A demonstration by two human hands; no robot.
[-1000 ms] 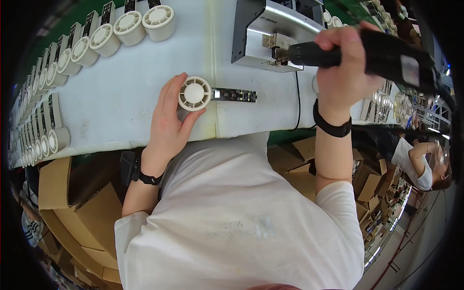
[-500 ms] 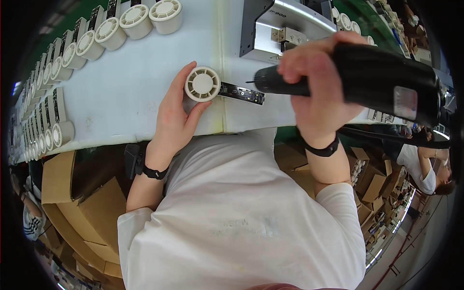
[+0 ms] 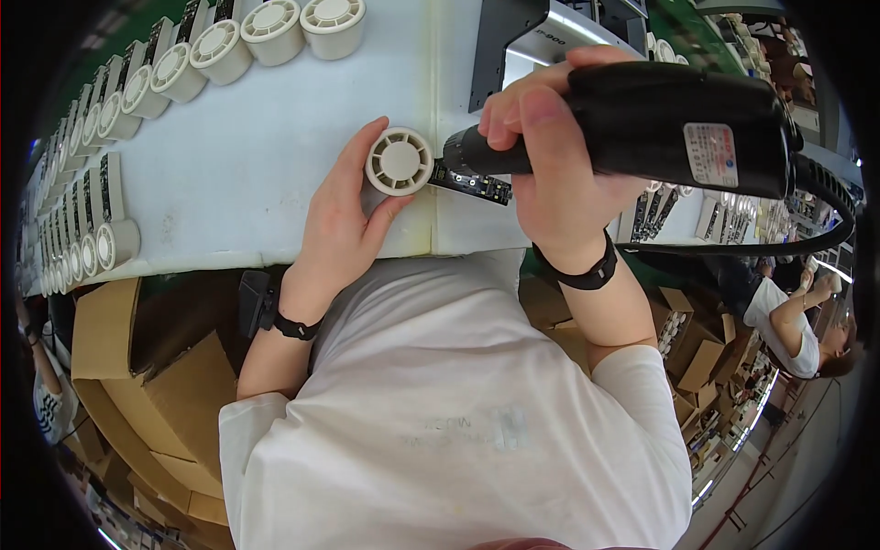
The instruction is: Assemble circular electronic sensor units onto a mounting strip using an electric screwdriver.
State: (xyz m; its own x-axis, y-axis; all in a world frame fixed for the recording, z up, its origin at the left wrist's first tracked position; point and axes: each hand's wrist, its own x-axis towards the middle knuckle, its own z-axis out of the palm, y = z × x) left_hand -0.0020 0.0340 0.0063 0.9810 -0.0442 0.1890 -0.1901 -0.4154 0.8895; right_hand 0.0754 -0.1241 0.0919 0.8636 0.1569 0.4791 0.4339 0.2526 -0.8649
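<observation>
My left hand [image 3: 346,215] is closed around a round white vented housing [image 3: 401,162], thumb on its near side and fingers on the far side. From the housing's right side sticks out a narrow black circuit board [image 3: 477,185], partly covered by the tool. A black corded electric screwdriver [image 3: 642,124] lies almost level in my right hand [image 3: 568,170], fingers wrapped round its front part. Its nose [image 3: 458,149] points left and sits close to the housing's right side. I cannot tell whether the tip touches, because the bit is hidden there.
Several white housings with boards [image 3: 220,53] line the table's [image 3: 247,147] far left; smaller rows stand at its left edge. A silver and black machine [image 3: 522,41] stands beyond my right hand. Cardboard boxes [image 3: 165,403] sit below the table. A person [image 3: 788,321] works at far right.
My right hand has brought the screwdriver left, up to the housing; its bit was visible and apart before. My left hand still holds the housing, slightly farther right in the picture.
</observation>
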